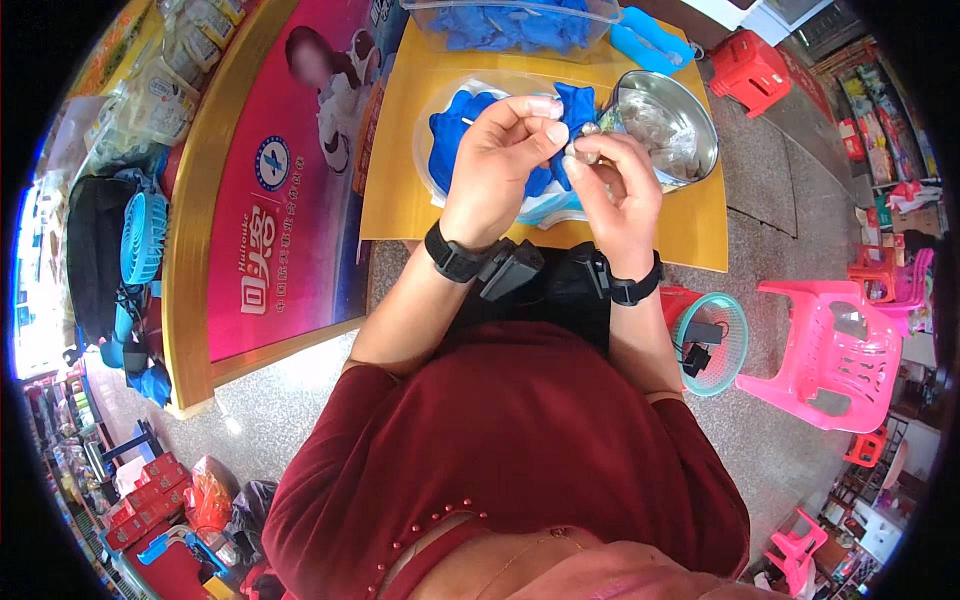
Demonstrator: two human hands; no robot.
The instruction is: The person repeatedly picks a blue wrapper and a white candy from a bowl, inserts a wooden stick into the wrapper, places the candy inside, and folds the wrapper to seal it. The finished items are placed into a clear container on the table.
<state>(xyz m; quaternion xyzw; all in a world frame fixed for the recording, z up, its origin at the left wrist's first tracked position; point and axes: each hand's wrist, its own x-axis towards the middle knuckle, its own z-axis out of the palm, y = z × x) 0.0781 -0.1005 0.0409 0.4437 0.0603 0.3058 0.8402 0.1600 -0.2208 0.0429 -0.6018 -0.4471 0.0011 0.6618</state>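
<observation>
Above the yellow table [400,215], my two hands meet fingertip to fingertip. My left hand [508,150] is closed, its thumb and forefinger pinching the edge of a blue cloth piece [575,103] that stands up between the hands. My right hand [620,185] is closed too, with thumb and forefinger pressed together at the same cloth. A small pale bit shows at its fingertips, too small to name. Under my left hand, more blue cloth [448,140] lies in a pale, rounded tray [425,165]. Beside my right hand stands a round metal tin [712,140] holding clear plastic pieces [655,125].
A clear plastic box [610,12] full of blue pieces is at the table's far side, beside a light-blue holder [650,42]. A pink counter panel [270,200] rises on the left. To the right are a green basket [735,345], a pink chair [830,350] and a red stool [748,72].
</observation>
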